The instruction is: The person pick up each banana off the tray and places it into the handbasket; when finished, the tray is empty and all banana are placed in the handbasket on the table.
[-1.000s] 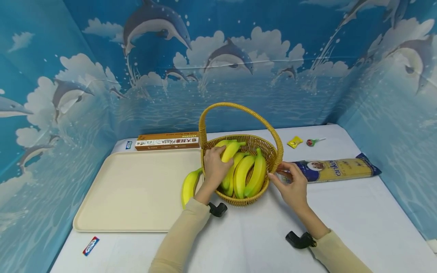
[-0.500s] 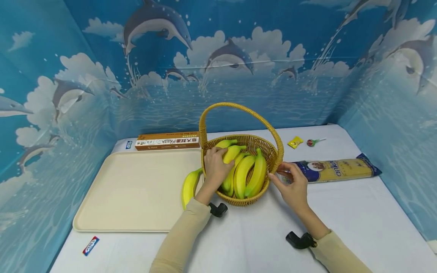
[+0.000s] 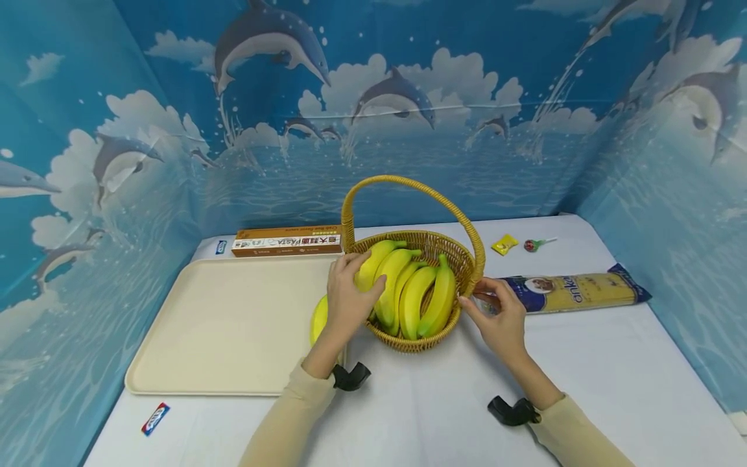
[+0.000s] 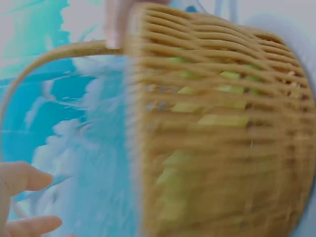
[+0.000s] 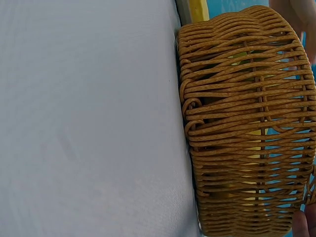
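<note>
A wicker basket (image 3: 408, 346) with a tall arched handle (image 3: 408, 181) stands on the table, holding several yellow bananas (image 3: 415, 301). My left hand (image 3: 347, 295) hovers at its left rim with fingers spread, beside the leftmost banana (image 3: 373, 263). In the left wrist view the fingers of this hand (image 4: 24, 177) are apart with nothing between them. My right hand (image 3: 504, 318) grips the basket's right rim near the foot of the handle. Behind the left hand and wrist, one more banana (image 3: 319, 319) lies at the tray's right edge, partly hidden.
A cream tray (image 3: 233, 324) lies left of the basket, with a brown pasta box (image 3: 286, 242) behind it. To the right are a pasta bag (image 3: 583, 290), a yellow wrapped candy (image 3: 504, 244) and a lollipop (image 3: 531, 245). A small wrapped stick (image 3: 155, 419) lies before the tray.
My left hand has drawn back to the left, off the bananas, and its fingers have spread. More of the leftmost bananas now shows. The right hand stays on the basket's rim.
</note>
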{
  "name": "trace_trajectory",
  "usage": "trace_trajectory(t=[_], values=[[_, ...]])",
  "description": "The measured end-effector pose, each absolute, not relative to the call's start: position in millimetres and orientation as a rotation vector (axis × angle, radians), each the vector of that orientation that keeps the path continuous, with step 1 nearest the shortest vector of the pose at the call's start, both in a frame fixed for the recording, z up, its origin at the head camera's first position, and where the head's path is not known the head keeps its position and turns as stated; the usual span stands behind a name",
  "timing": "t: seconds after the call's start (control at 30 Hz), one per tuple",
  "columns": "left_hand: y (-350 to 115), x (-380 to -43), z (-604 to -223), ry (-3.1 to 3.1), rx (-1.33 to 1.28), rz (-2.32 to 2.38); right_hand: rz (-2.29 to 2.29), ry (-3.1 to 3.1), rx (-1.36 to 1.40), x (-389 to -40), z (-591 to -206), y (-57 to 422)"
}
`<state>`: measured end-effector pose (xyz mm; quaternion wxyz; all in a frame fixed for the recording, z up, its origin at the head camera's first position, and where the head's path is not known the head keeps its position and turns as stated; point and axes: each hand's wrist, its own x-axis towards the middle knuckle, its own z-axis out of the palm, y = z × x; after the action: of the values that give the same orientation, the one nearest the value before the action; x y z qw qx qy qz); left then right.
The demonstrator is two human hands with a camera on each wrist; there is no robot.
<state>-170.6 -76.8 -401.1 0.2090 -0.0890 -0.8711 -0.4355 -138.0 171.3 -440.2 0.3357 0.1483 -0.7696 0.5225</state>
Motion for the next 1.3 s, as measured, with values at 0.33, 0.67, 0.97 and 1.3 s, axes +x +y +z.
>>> trace_trajectory(t=[0.33, 0.67, 0.97, 1.3], values=[[-166.2, -141.7, -413.4, -2.398, 0.110, -1.266, 1.365, -2.010, 0.361, -138.1, -440.0, 171.1], [-184.0, -140.7, -435.7, -2.494, 0.251, -1.264, 1.341, -2.013, 0.370, -137.4, -439.1, 171.0], [-173.9, -142.9, -454.6, -2.603, 0.228, -1.264, 1.345, -2.014, 0.370, -138.0, -438.6, 170.9], [-169.4, -146.5, -475.9, -2.772, 0.221, -1.244, 1.348, -2.017, 0.372, -138.3, -440.4, 171.5]])
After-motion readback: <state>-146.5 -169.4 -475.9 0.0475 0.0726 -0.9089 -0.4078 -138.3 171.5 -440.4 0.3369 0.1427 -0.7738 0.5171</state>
